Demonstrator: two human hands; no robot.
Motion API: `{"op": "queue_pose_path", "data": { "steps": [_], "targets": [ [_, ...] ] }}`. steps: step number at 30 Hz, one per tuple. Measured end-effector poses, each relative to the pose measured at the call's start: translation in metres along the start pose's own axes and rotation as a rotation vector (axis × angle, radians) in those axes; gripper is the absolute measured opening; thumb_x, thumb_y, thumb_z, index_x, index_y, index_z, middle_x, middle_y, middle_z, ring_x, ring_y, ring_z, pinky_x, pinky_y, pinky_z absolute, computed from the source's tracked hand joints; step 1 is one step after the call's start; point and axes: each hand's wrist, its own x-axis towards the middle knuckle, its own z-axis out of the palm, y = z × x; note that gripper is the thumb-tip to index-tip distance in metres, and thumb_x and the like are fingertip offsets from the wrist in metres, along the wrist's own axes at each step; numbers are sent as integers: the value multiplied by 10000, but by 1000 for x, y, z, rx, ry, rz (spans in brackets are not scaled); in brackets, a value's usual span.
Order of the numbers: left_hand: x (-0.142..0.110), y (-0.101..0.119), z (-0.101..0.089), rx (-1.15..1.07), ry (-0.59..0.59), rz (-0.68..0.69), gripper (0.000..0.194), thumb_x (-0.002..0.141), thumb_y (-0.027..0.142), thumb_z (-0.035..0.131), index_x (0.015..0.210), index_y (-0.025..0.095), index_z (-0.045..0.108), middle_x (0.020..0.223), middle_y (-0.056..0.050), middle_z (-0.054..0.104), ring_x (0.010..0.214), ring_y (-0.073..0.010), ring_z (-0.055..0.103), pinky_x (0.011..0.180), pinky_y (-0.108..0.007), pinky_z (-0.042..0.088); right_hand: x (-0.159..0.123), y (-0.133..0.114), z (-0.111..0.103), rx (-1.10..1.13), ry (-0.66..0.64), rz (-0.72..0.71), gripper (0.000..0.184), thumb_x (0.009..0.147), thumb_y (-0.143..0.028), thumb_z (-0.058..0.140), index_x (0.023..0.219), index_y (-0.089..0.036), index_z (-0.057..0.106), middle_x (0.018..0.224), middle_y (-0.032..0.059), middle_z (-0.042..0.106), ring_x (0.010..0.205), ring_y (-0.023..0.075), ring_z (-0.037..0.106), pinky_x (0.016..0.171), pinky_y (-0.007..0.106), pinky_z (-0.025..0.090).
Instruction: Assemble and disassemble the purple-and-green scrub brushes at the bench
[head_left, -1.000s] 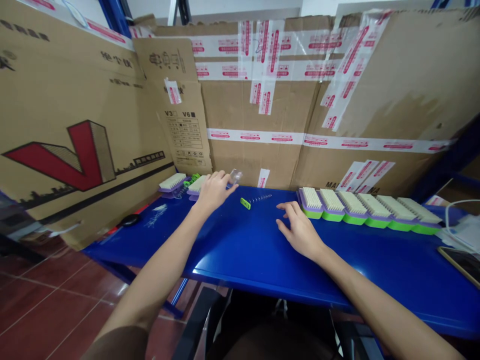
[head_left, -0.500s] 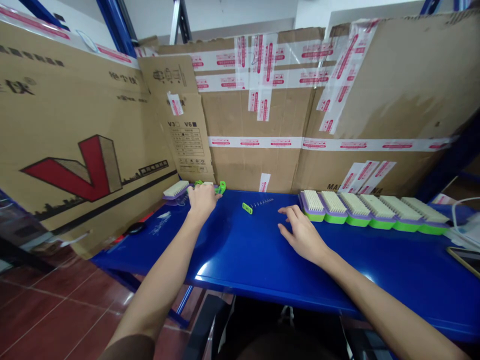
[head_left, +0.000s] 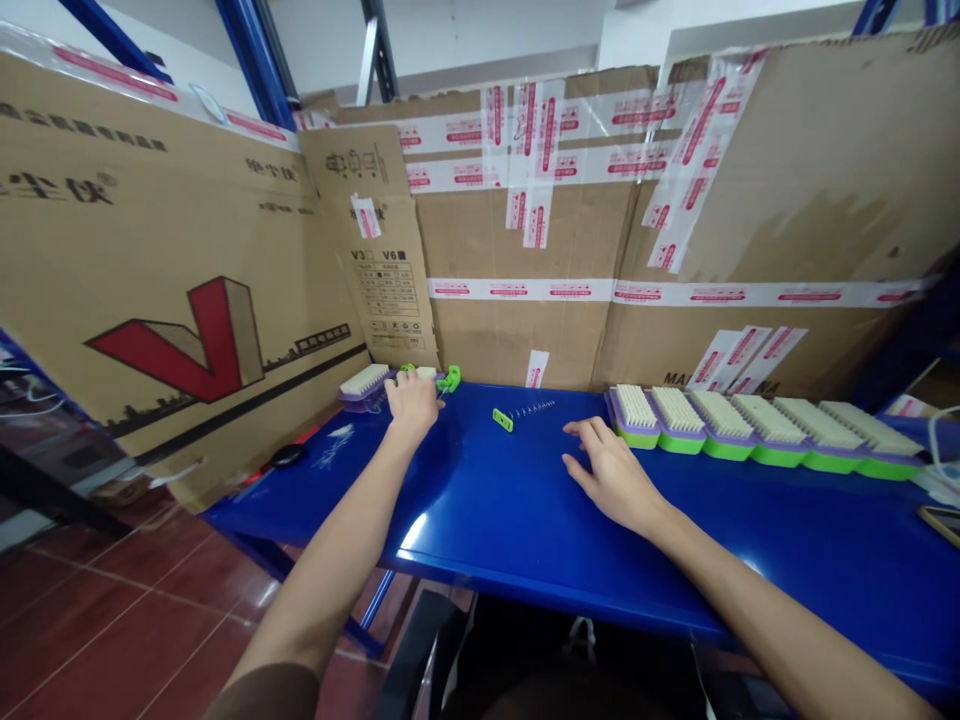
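Observation:
At the back left of the blue table, my left hand (head_left: 414, 402) curls down over a small group of parts, and the back of the hand hides its fingertips. A bright green plastic part (head_left: 450, 379) sticks out beside its fingers. Just left of that hand lies a purple brush head with pale bristles (head_left: 365, 381). My right hand (head_left: 609, 468) hovers at or just over the tabletop, fingers apart, holding nothing. Between the hands lie a small green oblong piece (head_left: 502, 420) and a thin coiled spring (head_left: 534, 408).
Several brushes (head_left: 772, 435) with pale bristles, purple bodies and green bases stand in a row at the back right. Cardboard walls (head_left: 525, 330) close off the rear and left of the table (head_left: 525, 520). A phone (head_left: 941, 524) and a white cable (head_left: 934, 440) lie at the right edge.
The whole view has shifted slightly, so everything sits a little further right. Both hands keep nearly the same places over the table.

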Motion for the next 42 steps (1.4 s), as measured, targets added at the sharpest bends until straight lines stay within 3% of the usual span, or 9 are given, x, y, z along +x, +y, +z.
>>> {"op": "queue_pose_path", "data": {
  "steps": [7, 17, 25, 30, 33, 38, 42],
  "targets": [
    [1, -1, 5, 10, 9, 18, 465, 975, 464, 788, 1313, 146, 769, 1449, -292, 697, 1364, -453, 598, 1118, -550, 453, 0, 1, 0, -54, -4, 37, 291, 1119, -319, 558, 1399, -249, 600, 1350, 155, 690, 1212, 371, 736, 1065, 601, 612],
    [-3, 2, 4, 7, 29, 35, 409, 976, 447, 803, 1260, 154, 787, 1440, -303, 685, 1373, -474, 591, 1108, -567, 447, 0, 8, 5, -170, 36, 96, 279, 1106, -341, 553, 1354, -241, 632, 1317, 162, 706, 1169, 386, 685, 1025, 578, 576],
    [-6, 3, -1, -66, 28, 42, 432, 920, 425, 887, 1233, 154, 766, 1415, -302, 695, 1378, -480, 604, 1148, -596, 443, 0, 31, 14, -82, 188, 253, 388, 1043, -195, 494, 1425, -196, 563, 1268, 184, 702, 1193, 382, 679, 1049, 577, 573],
    [-9, 7, -7, -174, 102, 66, 333, 1027, 452, 755, 1217, 178, 759, 1376, -287, 704, 1372, -491, 606, 1123, -599, 453, -2, 35, 15, -202, 123, 269, 436, 1020, -133, 485, 1449, -166, 559, 1318, 229, 681, 1217, 409, 672, 1014, 576, 574],
    [-12, 17, -12, -286, 135, 192, 299, 1105, 460, 632, 1194, 205, 761, 1287, -229, 734, 1304, -434, 647, 1110, -562, 468, -4, 35, 16, -262, 76, 285, 423, 1024, -142, 514, 1440, -179, 578, 1280, 228, 699, 1171, 414, 675, 984, 585, 566],
    [-29, 48, -12, -501, 109, 591, 252, 1129, 460, 634, 1180, 256, 774, 1136, -83, 748, 1126, -290, 693, 1065, -450, 508, -4, 35, 19, -259, 91, 329, 482, 1032, -173, 526, 1514, -187, 525, 1393, 242, 695, 1214, 446, 641, 995, 631, 546],
    [-48, 73, -7, -624, 79, 797, 254, 1154, 445, 608, 1224, 257, 764, 1197, -66, 735, 1134, -249, 694, 1058, -420, 520, -4, 34, 20, -222, 131, 331, 632, 994, -163, 546, 1613, -170, 419, 1424, 248, 688, 1224, 461, 623, 1020, 657, 544]
  ]
}}
